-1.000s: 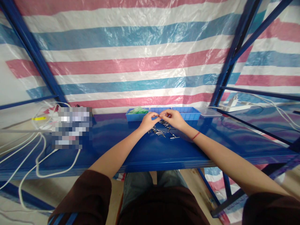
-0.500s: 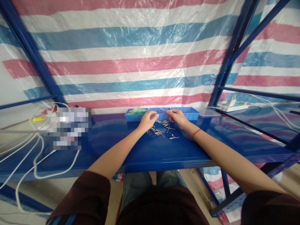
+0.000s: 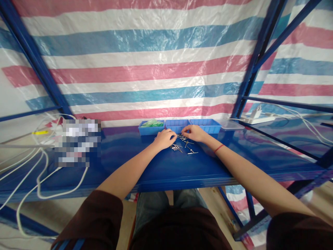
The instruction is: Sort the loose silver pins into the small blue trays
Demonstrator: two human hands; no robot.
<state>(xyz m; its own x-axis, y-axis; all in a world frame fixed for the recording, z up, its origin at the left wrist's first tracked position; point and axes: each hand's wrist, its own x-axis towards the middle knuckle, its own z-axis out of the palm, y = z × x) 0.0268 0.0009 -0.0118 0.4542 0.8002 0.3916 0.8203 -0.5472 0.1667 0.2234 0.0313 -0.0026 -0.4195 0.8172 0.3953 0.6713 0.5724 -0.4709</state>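
Observation:
My left hand (image 3: pixel 165 139) is low over the left part of a pile of small metal pieces (image 3: pixel 177 148), its fingers curled; what they pinch, if anything, is hidden. Right of it, my right hand (image 3: pixel 194 133) has its fingertips pressed together at the metal rods (image 3: pixel 182 138) behind the pile; their hold is too small to make out. Two T-shaped metal pieces (image 3: pixel 192 152) lie apart, nearer the front. Behind the hands stand blue bins (image 3: pixel 205 127) side by side, the left one holding green plastic packaging (image 3: pixel 153 123).
A clear plastic lid (image 3: pixel 232 124) lies right of the bins. White cables (image 3: pixel 62 194) and a blurred-out item (image 3: pixel 78 142) occupy the left side. A white power strip (image 3: pixel 260 119) is at the right, beyond a blue frame post. The blue table (image 3: pixel 182 178) has its front edge near my body.
Both hands have come down from in front of the bins to the metal pieces. The thin rod seen at my right fingertips is no longer visible there.

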